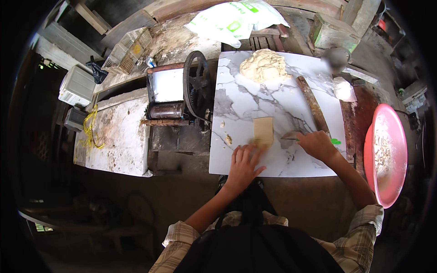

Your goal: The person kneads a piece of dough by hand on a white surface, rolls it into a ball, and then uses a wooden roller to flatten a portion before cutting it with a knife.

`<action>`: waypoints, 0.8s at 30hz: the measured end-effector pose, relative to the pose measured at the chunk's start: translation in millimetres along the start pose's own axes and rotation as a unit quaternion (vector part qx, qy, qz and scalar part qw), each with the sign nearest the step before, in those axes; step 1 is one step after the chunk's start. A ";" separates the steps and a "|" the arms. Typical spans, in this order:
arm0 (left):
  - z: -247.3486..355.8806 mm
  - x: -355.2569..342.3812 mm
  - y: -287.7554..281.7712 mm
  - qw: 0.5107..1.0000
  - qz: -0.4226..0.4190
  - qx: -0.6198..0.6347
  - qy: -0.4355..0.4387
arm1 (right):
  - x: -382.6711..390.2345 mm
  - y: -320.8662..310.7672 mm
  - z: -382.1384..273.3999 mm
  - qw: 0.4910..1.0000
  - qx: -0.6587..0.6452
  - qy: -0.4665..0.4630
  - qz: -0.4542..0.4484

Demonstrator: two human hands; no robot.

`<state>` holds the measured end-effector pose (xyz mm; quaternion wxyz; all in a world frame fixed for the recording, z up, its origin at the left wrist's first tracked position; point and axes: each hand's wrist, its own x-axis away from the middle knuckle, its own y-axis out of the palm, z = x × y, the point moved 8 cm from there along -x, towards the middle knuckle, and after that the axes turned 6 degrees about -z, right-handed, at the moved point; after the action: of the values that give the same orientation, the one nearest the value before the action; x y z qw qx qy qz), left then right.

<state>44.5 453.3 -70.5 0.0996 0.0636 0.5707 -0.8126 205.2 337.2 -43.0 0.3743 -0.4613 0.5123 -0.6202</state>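
On the marble-patterned board point(227, 102) lies a small flat rectangle of rolled dough point(263, 129). My left hand point(245, 166) rests at its near edge with fingers stretched out, and a blurred bit of dough shows by the fingertips. In my right hand point(317, 145) is a knife point(289, 135), its blade pointing left toward the dough, a short gap away. A bright green patch point(335, 141) sits just right of that hand; I cannot tell what it belongs to. Toward the far edge rests a large lump of dough point(264, 66). A long wooden rolling pin point(313, 104) lies slanted beyond my right hand.
A hand-cranked roller machine point(167, 110) with a big wheel point(196, 84) stands left of the board. A pink basin point(386, 154) with flour inside is at the right. Dough scraps point(228, 139) lie near the board's left edge. White sacks point(236, 20) sit at the back.
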 end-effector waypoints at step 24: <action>-36.0 -71.6 1.6 0.973 -0.031 0.219 0.067 | -47.1 14.4 -48.7 0.916 -0.334 -0.030 0.220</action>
<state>114.1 493.0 -68.7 0.0191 0.1202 0.3860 -0.9144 172.4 392.7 -68.5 0.3406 -0.4537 0.7665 -0.3011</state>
